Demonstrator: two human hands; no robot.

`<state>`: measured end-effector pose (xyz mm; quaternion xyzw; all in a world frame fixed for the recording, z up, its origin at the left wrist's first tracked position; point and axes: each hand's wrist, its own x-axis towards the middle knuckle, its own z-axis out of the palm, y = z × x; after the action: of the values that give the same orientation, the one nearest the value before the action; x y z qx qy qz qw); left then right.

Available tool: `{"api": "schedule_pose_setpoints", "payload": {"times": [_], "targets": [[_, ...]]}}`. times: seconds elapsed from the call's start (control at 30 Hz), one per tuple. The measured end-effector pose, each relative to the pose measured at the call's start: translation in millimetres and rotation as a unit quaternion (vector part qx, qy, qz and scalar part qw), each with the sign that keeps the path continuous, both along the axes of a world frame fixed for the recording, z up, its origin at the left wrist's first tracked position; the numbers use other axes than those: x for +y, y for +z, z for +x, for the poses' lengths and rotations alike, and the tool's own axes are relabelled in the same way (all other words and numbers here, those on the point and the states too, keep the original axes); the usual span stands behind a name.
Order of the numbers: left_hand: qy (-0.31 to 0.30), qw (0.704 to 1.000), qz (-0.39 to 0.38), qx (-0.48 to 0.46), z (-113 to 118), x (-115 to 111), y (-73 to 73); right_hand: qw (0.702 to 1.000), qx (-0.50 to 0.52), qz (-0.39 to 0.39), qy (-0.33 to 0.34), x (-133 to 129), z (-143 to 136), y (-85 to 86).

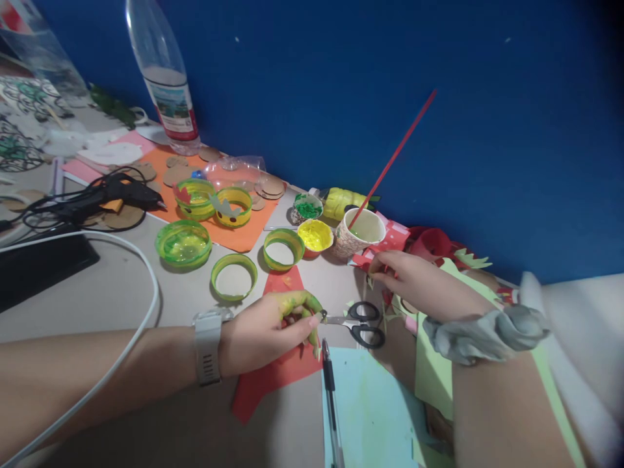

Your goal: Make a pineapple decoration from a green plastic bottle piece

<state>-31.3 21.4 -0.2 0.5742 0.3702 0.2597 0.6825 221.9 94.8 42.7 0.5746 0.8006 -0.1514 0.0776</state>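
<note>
With the scissors (351,322) as landmark, the left hand (277,322) is just left of their tips, its thumb and finger seemingly pinching a small dark piece (323,314). Those blades point at its fingertips, so a careless push could prick them. Green and yellow paint on the fingers could smear the piece or the red paper (292,367) left of the scissors. The right hand (407,270) hangs beyond them, fingers curled; whether it grips anything, I cannot tell. A knock there could tip the paper cup (347,242), unbalanced by its leaning red stick (397,151), and spill greenish contents.
</note>
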Motion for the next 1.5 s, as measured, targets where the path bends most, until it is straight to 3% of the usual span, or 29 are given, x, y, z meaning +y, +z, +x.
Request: {"api": "schedule_pose_setpoints", "payload": {"times": [0.2,0.57,0.63,0.8,0.9,1.1,1.5], "targets": [[0.003,1.0,-0.002,-0.009,0.2,-0.4,-0.8,0.999,0.043,0.011,0.026,-3.8,-9.3,6.9],[0.004,1.0,-0.001,0.0,0.8,-1.7,-1.9,0.985,0.132,-0.095,0.061,-23.7,-36.3,33.3],[0.005,0.999,0.024,0.025,0.1,-1.9,-3.1,0.982,0.143,-0.107,0.058,-26.4,-38.8,36.0],[0.025,0.982,0.181,0.048,-3.8,-0.6,-4.1,0.969,0.192,-0.135,0.073,-29.9,-43.8,41.9],[0.02,0.976,0.215,0.038,-5.3,-0.3,-3.3,0.956,0.232,-0.158,0.09,-31.1,-44.1,44.7],[-0.016,0.985,0.173,-0.006,-2.8,-2.0,-2.1,0.949,0.252,-0.166,0.09,-31.9,-44.4,46.9],[0.0,0.983,0.176,0.045,-1.8,-0.8,-0.2,0.97,0.204,-0.115,0.061,-32.4,-43.3,47.1]]}}
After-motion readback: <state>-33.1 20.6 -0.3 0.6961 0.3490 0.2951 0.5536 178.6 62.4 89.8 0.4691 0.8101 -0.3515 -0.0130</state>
